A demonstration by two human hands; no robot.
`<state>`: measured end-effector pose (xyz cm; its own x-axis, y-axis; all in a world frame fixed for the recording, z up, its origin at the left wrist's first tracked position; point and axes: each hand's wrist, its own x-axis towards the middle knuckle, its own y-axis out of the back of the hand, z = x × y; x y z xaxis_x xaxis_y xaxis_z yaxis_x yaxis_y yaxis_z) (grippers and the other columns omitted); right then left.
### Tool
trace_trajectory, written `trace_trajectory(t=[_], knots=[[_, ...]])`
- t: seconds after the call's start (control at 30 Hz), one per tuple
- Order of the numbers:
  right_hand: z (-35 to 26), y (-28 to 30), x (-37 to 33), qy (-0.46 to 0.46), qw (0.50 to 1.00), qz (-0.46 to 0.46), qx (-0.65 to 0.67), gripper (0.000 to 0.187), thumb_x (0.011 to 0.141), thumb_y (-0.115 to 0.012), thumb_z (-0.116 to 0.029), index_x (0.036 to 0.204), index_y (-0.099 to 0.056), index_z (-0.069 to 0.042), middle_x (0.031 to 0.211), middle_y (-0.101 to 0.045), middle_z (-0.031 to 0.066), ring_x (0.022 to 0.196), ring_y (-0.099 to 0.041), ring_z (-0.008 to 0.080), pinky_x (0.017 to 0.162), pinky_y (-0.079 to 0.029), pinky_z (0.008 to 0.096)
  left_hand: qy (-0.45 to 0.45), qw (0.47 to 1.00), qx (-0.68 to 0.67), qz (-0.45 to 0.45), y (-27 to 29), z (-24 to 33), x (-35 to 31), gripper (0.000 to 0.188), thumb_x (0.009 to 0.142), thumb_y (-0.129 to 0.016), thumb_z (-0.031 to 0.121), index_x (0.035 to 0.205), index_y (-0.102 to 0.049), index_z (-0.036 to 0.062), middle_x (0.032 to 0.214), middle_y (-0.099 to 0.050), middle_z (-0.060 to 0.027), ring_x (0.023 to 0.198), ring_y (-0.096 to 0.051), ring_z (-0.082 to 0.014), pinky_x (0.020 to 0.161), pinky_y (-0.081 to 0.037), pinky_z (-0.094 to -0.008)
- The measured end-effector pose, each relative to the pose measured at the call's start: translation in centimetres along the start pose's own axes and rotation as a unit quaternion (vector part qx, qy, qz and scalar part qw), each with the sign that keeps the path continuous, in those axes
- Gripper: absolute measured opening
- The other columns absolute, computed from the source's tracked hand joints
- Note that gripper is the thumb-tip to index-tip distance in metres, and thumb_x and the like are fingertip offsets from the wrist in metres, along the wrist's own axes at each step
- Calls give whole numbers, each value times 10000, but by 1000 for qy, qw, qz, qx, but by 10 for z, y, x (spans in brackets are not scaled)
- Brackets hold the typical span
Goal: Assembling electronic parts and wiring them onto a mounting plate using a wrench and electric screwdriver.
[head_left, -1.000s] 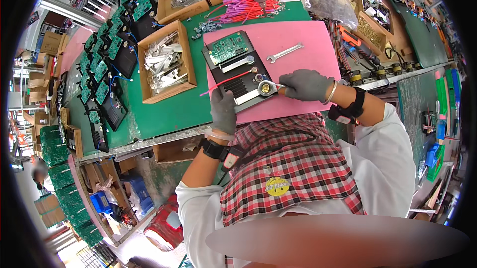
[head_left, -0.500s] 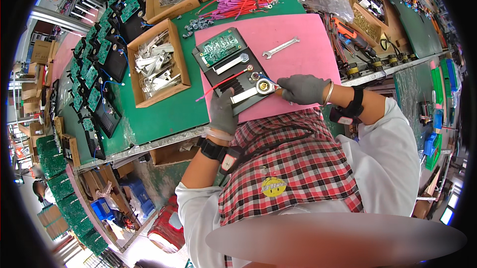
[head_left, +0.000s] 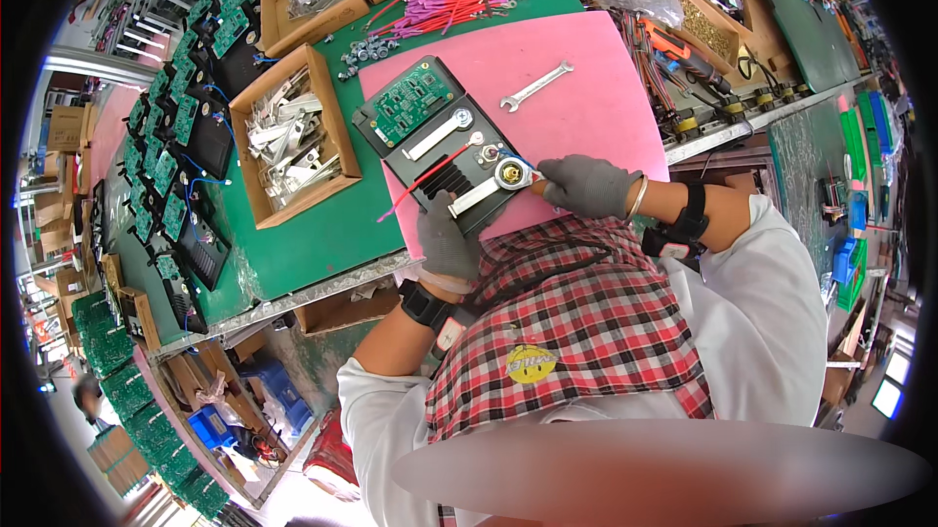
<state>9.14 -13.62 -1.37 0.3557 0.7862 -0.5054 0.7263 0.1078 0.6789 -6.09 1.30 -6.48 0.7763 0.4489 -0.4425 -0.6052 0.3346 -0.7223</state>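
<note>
So, the panel (head_left: 449,179) sits around 8 o'clock on the mat (head_left: 586,87). Left grip (head_left: 449,244) is at its 6 o'clock, can't tell how closed; right grip (head_left: 589,187) is curled up at 4, contents hidden.

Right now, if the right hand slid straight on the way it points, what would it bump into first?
Probably the round metal piece on the black plate, just left of the right hand; depth is hard to judge.

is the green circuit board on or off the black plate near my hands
On: the circuit board lies over the far end of the black plate.
</note>
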Motion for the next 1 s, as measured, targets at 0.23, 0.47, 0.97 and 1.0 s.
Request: trace_trajectory(t=[0.23, 0.47, 0.97, 1.0], knots=[[15, -10, 2, 47, 998, 37, 25, 364, 856, -461, -334, 999, -516, -5, 873, -588, 195, 659, -613, 289, 592, -472, 400, -298, 612, 729, -66, 25, 5, -1, 529, 668, -695, 145, 1070, -460, -104, 990, -555, -242, 953, -530, -371, 845, -416, -394], [32, 48, -4, -60, 937, 193, 287, 295, 840, -481, -248, 1026, -472, -19, 725, -567, 104, 512, -582, 191, 454, -460, 318, -282, 640, 708, -98, 22, 16, -7, 527, 578, -722, 109, 1022, -500, -68, 894, -572, -189, 812, -570, -335, 726, -457, -367], [221, 130, 34, -184, 888, 422, -12, 227, 745, -544, -192, 931, -666, -149, 905, -636, 123, 859, -606, 279, 797, -465, 358, -296, 632, 709, -101, 59, 16, 7, 522, 582, -685, 71, 1045, -477, -52, 907, -570, -189, 828, -562, -367, 716, -464, -380], [230, 130, 40, -177, 890, 420, -17, 227, 745, -544, -192, 931, -666, -149, 905, -636, 123, 859, -606, 279, 797, -465, 358, -300, 635, 706, -93, 63, 16, 8, 522, 582, -685, 71, 1045, -477, -52, 907, -570, -189, 828, -562, -367, 716, -464, -380]])
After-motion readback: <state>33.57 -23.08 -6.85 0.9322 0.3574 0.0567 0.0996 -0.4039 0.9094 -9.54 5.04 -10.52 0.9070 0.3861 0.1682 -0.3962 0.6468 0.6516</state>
